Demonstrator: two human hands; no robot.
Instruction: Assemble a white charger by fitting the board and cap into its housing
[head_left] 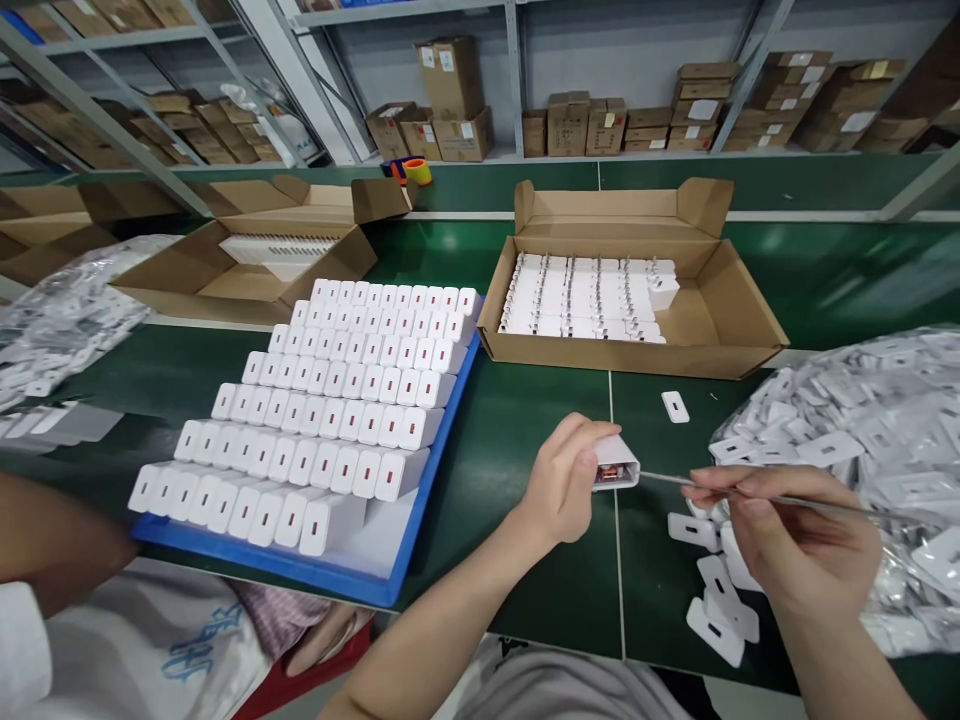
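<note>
My left hand (562,480) grips a white charger housing (621,448) whose open end faces right, with its inner parts showing. Between the fingers of my right hand (795,540) is a thin metal rod, perhaps tweezers (667,480), its tip at the rim of that open end. Whether the tip touches the housing I cannot tell. Several loose white end caps (724,610), each with a slot, lie below my right hand. One more cap (675,407) rests by itself above it.
Left stands a blue tray (390,590) with rows of white chargers. A cardboard box (637,350) behind holds white chargers with metal pins; another box (217,300) stands far left. A plastic bag of caps (862,420) lies right. A co-worker's arm (60,530) is at the left.
</note>
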